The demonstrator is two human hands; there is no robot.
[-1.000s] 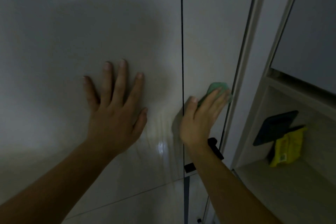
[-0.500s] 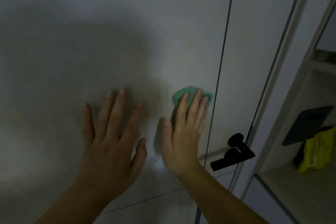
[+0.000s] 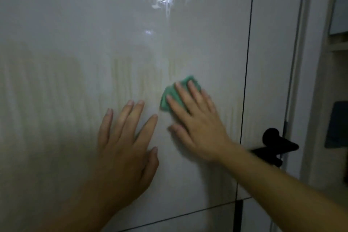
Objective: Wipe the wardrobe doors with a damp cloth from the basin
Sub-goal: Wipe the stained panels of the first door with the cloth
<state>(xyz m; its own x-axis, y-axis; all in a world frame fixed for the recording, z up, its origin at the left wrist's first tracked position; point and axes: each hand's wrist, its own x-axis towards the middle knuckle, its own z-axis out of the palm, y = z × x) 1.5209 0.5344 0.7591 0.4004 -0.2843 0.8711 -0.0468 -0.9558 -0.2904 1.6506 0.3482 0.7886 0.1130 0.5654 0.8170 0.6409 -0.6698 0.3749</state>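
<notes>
1. The wiping step was in hand: the right hand (image 3: 197, 124) lay flat, fingers straight, pressing the cloth (image 3: 172, 93) against the door (image 3: 84, 30), a little left of the seam (image 3: 246, 62).
2. The left hand (image 3: 126, 149) was spread open on the same door, just beside the right, holding nothing; it looked like a brace.
3. The next move, I judged, called for even pressure and overlapping sweeps across the rest of the panel, then a pass beyond the seam, working round the handle (image 3: 273, 143).
4. The cloth was green, soft and bunched, mostly hidden under the fingers.
5. The door was a flat, pale, glossy panel; a light glared off it high up, and smears and vertical streaks there and above the hands suggested a wet film.
6. The handle was a black lever on a round base.
</notes>
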